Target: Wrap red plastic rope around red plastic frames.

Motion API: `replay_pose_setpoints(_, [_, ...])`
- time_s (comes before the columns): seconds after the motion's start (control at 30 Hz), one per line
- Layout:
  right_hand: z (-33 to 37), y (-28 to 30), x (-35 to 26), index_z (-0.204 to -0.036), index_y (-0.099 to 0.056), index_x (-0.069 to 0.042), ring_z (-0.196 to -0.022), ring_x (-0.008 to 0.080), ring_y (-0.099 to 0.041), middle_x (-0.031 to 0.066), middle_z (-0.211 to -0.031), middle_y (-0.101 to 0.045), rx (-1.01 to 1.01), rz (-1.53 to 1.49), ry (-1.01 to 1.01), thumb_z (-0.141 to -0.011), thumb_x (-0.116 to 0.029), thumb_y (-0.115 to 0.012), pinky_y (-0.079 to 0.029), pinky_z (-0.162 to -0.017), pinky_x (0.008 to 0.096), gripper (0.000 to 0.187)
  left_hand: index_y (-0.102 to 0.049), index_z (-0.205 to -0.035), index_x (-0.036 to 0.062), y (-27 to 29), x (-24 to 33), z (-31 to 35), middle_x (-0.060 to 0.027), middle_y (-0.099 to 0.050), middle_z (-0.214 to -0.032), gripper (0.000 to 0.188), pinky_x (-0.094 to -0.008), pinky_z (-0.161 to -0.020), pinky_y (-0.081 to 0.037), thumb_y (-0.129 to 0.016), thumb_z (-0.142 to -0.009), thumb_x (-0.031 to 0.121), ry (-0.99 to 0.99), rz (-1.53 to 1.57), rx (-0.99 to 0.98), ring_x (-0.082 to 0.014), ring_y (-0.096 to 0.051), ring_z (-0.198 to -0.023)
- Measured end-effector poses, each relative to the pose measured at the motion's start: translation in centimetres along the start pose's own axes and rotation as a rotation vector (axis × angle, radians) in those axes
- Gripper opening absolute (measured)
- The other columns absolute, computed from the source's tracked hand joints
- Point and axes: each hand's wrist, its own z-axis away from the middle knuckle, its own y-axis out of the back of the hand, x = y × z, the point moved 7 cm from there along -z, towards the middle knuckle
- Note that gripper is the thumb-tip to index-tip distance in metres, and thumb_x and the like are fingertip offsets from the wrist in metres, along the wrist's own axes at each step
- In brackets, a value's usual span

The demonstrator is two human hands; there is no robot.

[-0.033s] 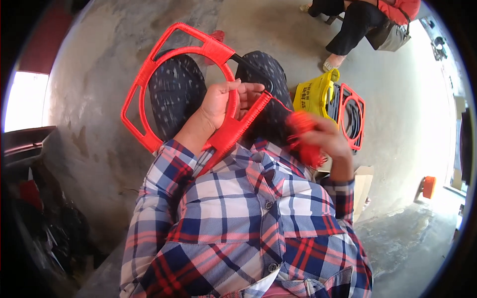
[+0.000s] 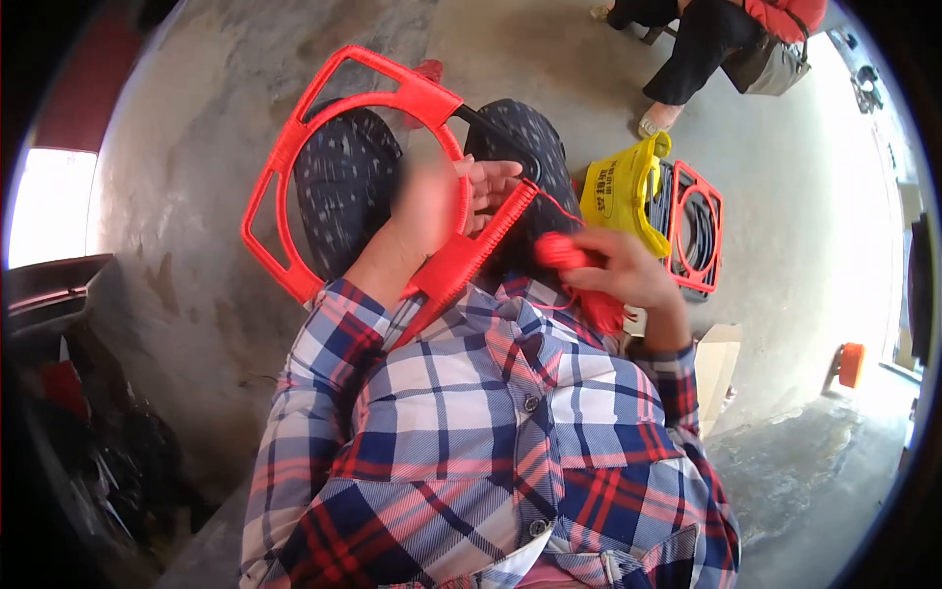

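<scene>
A large angular red frame (image 2: 285, 147) with a round opening lies over my knees, tightly wound with red cord. My left hand (image 2: 437, 201), partly blurred, grips it at the ring's near right side, with fingers beside the cord-wound bar (image 2: 491, 236). A black bar (image 2: 500, 142) joins the frame's far right side to the upper end of that wound bar. To the right, my right hand (image 2: 623, 270) is closed on a small ball of red cord (image 2: 561, 251). A strand runs from the wound bar toward it. More red cord (image 2: 601, 312) hangs below that hand.
A yellow bag-like container (image 2: 618, 191) stands on the floor at right, beside a dark coil in a red frame (image 2: 697, 226). Another person (image 2: 721, 49) sits at the far right. An orange object (image 2: 850, 366) and cardboard (image 2: 718, 368) lie to the right.
My right hand has turned and shifted slightly left, with the cord ball now showing past its fingertips. The frame and my left hand stay almost in place.
</scene>
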Motion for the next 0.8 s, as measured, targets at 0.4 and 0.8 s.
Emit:
replay_pose_setpoints(0.4, [-6.9, 3.2, 1.7, -0.131, -0.050, -0.003, -0.102, 0.0187, -0.055, 0.0091, -0.103, -0.061, 0.532, -0.584, -0.025, -0.076, -0.016, -0.074, -0.044, -0.092, 0.0361, 0.062, -0.056, -0.119, -0.0017, -0.4, 0.4, 0.4, -0.0171, -0.063, -0.112, 0.041, -0.0432, -0.096, -0.047, -0.053, -0.084, 0.018, -0.139, 0.122, -0.029, -0.0308, -0.060, -0.105])
replay_pose_setpoints(0.8, [-7.0, 1.8, -5.0, -0.112, -0.058, -0.001, -0.106, 0.0282, -0.060, 0.0128, -0.114, -0.063, 0.621, 0.022, 0.345, -0.081, -0.016, -0.072, -0.048, -0.091, 0.0390, 0.037, -0.058, -0.113, -0.0018, -0.8, 2.1, 0.6, -0.0145, -0.063, -0.107, 0.040, -0.0405, -0.095, -0.044, -0.050, -0.080, 0.020, -0.384, 0.027, 0.041, -0.0285, -0.059, -0.103])
